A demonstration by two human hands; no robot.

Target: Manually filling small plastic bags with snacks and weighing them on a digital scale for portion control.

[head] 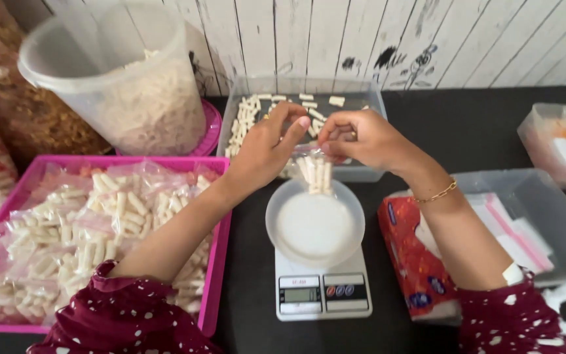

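Both hands meet over the white bowl (314, 226) that sits on the small kitchen scale (322, 285). The left hand (266, 149) and the right hand (361, 139) each pinch the top edge of a small clear bag (314, 172) of pale snack sticks, so each grip is closed on the bag's mouth. The bag hangs upright between them, its bottom just at the bowl's far rim.

Behind the hands a clear tray (369, 172) holds loose sticks of the same kind. To the left a pink basket (216, 262) is piled with filled bags, and behind it stands a big clear tub (109, 78) on a pink lid. To the right of the scale lies a red tissue pack (414, 259), touching a clear box (558, 226) of empty zip bags. All of it rests on the black desk (466, 131).
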